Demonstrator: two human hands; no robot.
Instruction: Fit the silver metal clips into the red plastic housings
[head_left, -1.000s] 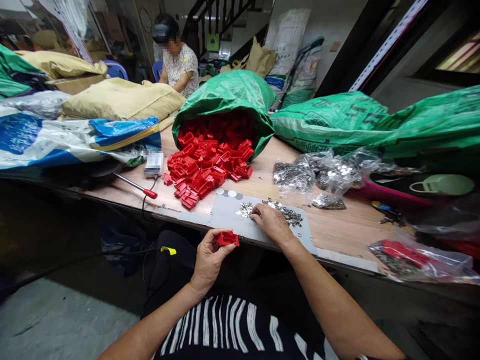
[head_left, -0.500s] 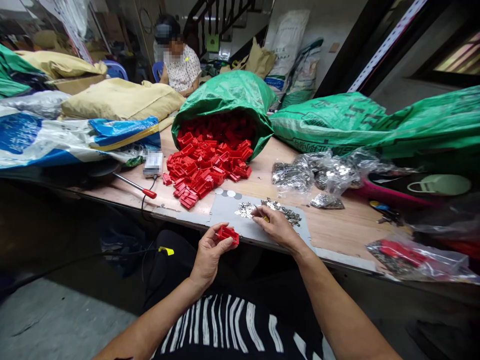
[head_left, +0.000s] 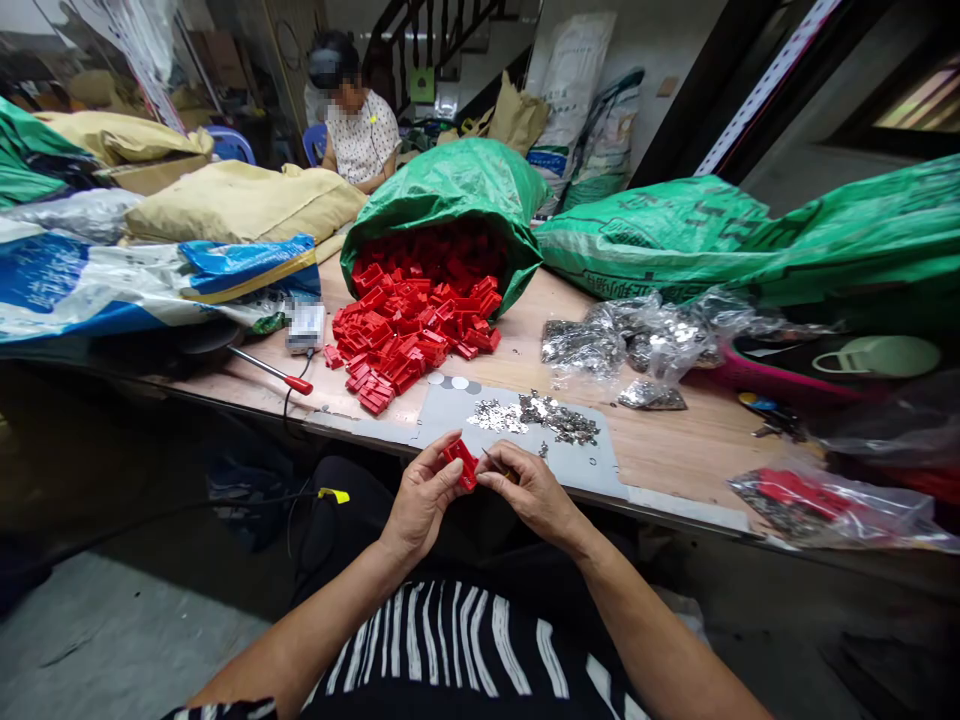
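Observation:
My left hand (head_left: 420, 495) pinches a small red plastic clip (head_left: 460, 462) just in front of the table edge. My right hand (head_left: 529, 490) is closed next to it, fingertips at the clip, gripping a thin tool with a yellow handle (head_left: 501, 469). Just beyond both hands lies a grey metal plate (head_left: 480, 415) with a scatter of small shiny metal pieces (head_left: 536, 417). Further back a heap of the same red clips (head_left: 409, 335) spills from an open green sack (head_left: 457, 190).
Clear bags of metal pieces (head_left: 637, 345) lie right of the plate. A red-handled tool (head_left: 274, 373) lies at the left. More green sacks (head_left: 750, 240), tan and blue bags (head_left: 225, 200) crowd the wooden table (head_left: 690, 450). Another person (head_left: 356, 125) sits at the far side.
My right hand left the metal pieces on the plate and came back to the clip. My left hand lifted the clip slightly and turned it toward the right hand.

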